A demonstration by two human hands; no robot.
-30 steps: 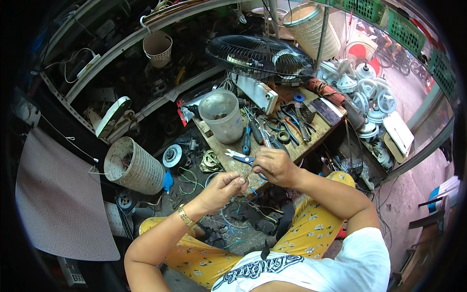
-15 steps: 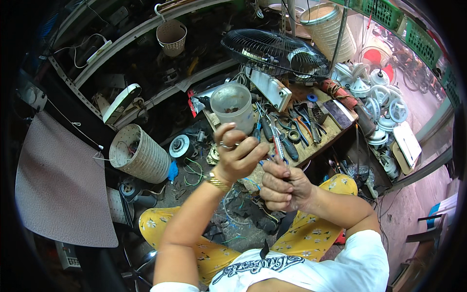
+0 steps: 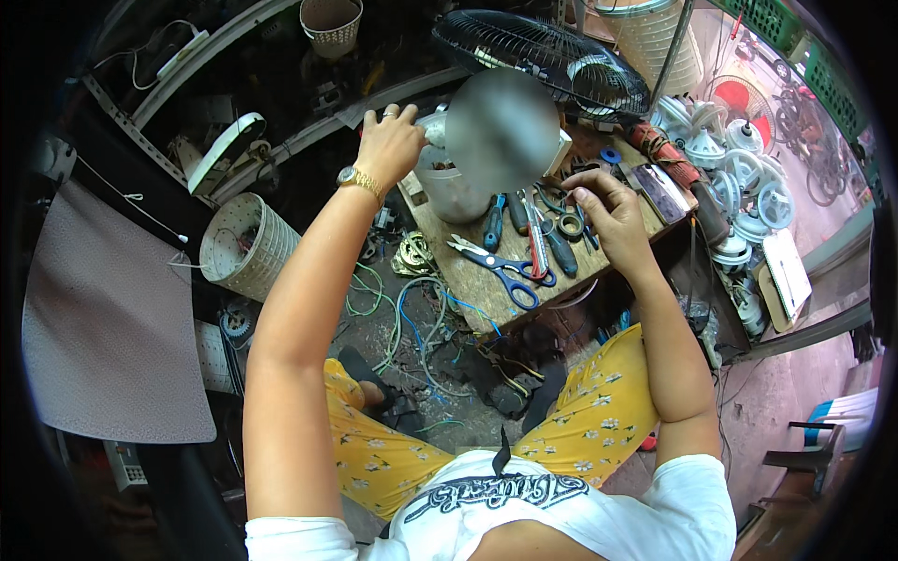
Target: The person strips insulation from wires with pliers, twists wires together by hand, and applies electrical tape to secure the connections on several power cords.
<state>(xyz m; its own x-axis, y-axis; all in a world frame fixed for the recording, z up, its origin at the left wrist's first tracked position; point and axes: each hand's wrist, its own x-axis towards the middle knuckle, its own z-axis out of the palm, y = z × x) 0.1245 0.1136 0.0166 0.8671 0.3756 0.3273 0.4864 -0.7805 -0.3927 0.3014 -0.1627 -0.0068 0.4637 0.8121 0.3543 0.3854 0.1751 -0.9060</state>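
My left hand (image 3: 393, 145), with a gold watch (image 3: 360, 180) on its wrist, is at the left rim of a translucent plastic tub (image 3: 458, 192). Its fingers bend away and their tips are hidden. Over the tools on the bench is my right hand (image 3: 613, 217), thumb and forefinger brought close together; anything between them is too small to name. Blue-handled scissors (image 3: 510, 271) lie partly spread at the bench's near edge. Beside them are a red-and-grey cutter knife (image 3: 537, 245), screwdrivers (image 3: 561, 252) and a roll of black tape (image 3: 570, 224). A blurred round patch hides part of the tub.
A black fan guard (image 3: 543, 61) rests behind the wooden bench (image 3: 444, 262). White fan parts (image 3: 744, 178) are heaped at the right. A white basket (image 3: 245, 243) stands on the floor at left. Loose wires (image 3: 402, 313) trail over the floor between my legs and the bench.
My hands, together in front of the bench before, have separated. The left went up and left to the tub; the right went up and right over the tools. The scissors are now uncovered.
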